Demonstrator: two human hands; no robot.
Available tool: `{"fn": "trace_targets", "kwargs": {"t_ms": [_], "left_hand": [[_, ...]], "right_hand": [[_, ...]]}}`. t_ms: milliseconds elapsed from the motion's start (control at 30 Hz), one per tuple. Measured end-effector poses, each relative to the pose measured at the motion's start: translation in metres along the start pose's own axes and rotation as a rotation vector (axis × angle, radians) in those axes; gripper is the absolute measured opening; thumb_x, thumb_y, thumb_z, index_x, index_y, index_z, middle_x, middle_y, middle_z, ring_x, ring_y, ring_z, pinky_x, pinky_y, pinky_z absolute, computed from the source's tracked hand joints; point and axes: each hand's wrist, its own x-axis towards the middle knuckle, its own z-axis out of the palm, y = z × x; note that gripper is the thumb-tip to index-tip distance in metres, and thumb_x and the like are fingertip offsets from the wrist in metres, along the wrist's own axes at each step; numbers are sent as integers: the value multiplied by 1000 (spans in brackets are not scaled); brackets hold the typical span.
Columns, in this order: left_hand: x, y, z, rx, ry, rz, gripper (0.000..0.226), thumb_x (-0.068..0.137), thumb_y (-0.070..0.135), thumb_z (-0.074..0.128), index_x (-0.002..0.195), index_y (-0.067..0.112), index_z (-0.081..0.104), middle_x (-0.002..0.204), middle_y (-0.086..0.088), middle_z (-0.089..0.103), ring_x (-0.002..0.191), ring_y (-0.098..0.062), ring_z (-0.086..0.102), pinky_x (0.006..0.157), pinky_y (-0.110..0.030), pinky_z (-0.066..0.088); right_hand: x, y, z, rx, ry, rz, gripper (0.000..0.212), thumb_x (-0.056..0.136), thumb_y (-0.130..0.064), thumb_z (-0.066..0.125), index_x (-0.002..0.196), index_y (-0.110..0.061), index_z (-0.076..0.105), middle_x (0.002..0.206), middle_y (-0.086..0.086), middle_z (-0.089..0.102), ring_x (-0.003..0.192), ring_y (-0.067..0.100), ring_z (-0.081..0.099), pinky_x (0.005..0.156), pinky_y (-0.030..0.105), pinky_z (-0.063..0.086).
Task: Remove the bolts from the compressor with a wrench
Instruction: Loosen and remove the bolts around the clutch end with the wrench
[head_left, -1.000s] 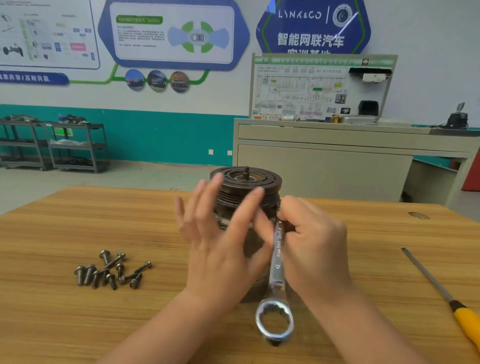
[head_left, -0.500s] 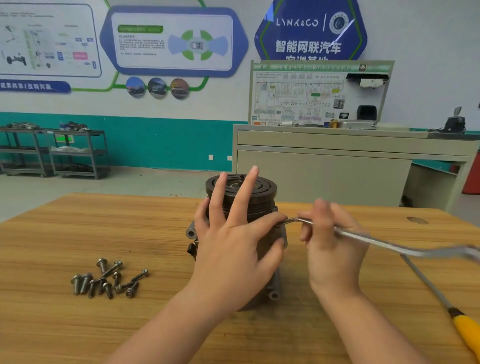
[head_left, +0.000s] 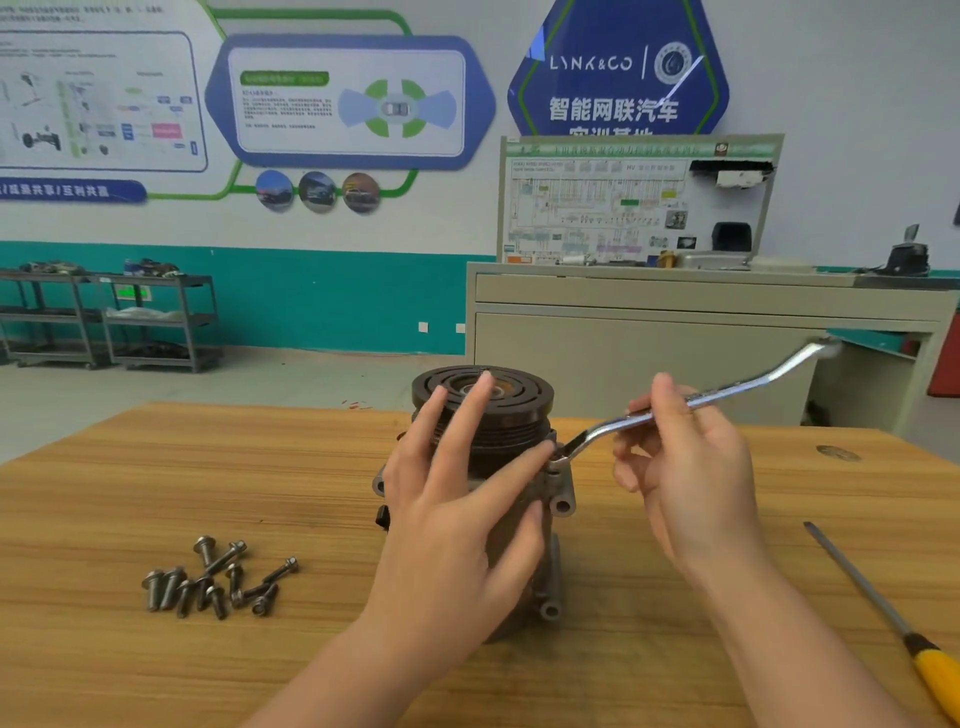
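Note:
The compressor (head_left: 511, 421) stands upright on the wooden table (head_left: 156, 467), its dark grooved pulley on top. My left hand (head_left: 457, 519) lies flat against its near side, fingers spread, the index fingertip by the wrench head. My right hand (head_left: 685, 467) pinches the shaft of a silver offset ring wrench (head_left: 727, 392). The wrench's near end sits on a bolt at the compressor's right upper flange (head_left: 558, 460); its far end points up to the right. Several removed bolts (head_left: 218, 582) lie in a loose pile to the left.
A screwdriver (head_left: 883, 608) with a yellow handle lies on the table at the right edge. Behind the table stand a beige cabinet (head_left: 675, 338) with a wiring display board and grey metal shelf carts (head_left: 109, 317) at the far left.
The wrench swung from pointing toward me, round to the right, and now angles up and away to the right. My left hand settled flat on the compressor body.

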Motion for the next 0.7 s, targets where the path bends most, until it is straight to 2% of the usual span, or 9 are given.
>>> {"fn": "trace_targets", "kwargs": {"t_ms": [133,233,300,367,467,533,600,700], "left_hand": [[1,-7,-8,-188,159,-111,39,88,33,53,127,35,55,151,8,26,141,-9,21,113,-18,17],[5,-6,-10,-284,193,-238,38,87,39,49,124,45,47,146,7,29,138,1,23,109,-9,19],[4,-6,-10,-329,178,-309,40,84,45,47,124,48,40,145,9,30,137,4,24,110,-13,23],[3,-6,-10,-346,153,-374,46,82,51,46,125,51,32,143,14,27,138,1,24,111,-19,26],[2,-6,-9,-328,139,-427,56,79,60,46,128,52,21,138,23,26,136,-1,25,108,-13,23],[0,-5,-7,-308,129,-444,70,76,65,49,136,43,20,133,27,24,135,-1,26,108,-16,22],[-1,-5,-6,-289,114,-446,86,73,68,52,144,35,18,133,26,23,134,-5,26,110,-23,24],[-2,-4,-5,-259,90,-431,92,72,68,55,147,28,18,136,19,24,134,-10,28,113,-34,27]], "right_hand": [[-18,-12,13,-218,-174,-400,17,98,-46,47,87,-41,57,83,-5,70,56,19,66,44,26,50],[-25,-14,18,-241,-164,-572,10,96,-51,49,90,-45,54,82,0,70,57,17,68,48,27,53],[-25,-13,18,-215,-97,-601,10,96,-48,51,89,-40,49,77,2,69,52,16,67,44,26,51],[-24,-11,16,-206,-19,-587,19,96,-44,52,84,-30,46,72,4,68,47,16,65,40,25,49],[-23,-7,14,-275,48,-600,24,98,-41,49,76,-31,50,69,1,68,46,14,65,40,27,49],[-22,-2,13,-348,44,-645,29,100,-34,49,73,-25,54,67,-1,67,45,11,63,41,28,49],[-24,2,12,-399,9,-681,36,100,-30,47,71,-11,56,64,-2,65,47,8,62,45,24,49],[-25,2,11,-474,-37,-700,46,101,-39,45,72,-5,56,59,-8,62,51,5,62,52,20,49]]}}
